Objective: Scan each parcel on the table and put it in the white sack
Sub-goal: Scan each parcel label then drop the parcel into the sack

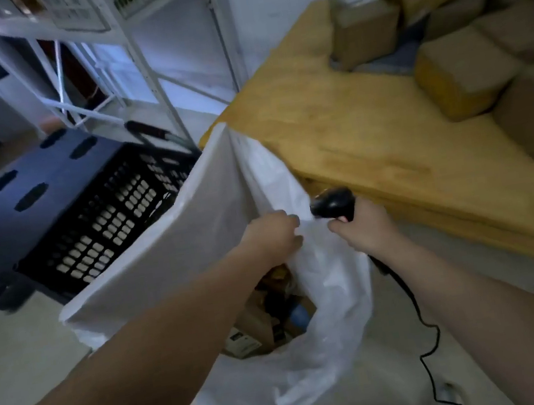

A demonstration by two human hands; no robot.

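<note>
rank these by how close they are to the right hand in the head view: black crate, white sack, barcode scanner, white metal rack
1. barcode scanner, gripped in the right hand itself
2. white sack, just left of it
3. black crate, farther left, beyond the sack
4. white metal rack, behind the crate at the back

Thin crinkly plastic on the white sack (pixel 212 217), smooth wood on the desk (pixel 353 140), matt cardboard on the parcels (pixel 462 83), shiny black plastic on the scanner (pixel 333 204).

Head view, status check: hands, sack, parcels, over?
Left hand grips white sack rim; right hand grips scanner. Sack open, parcels inside. Brown boxes wait on table. Nothing blocks the sack mouth.
</note>
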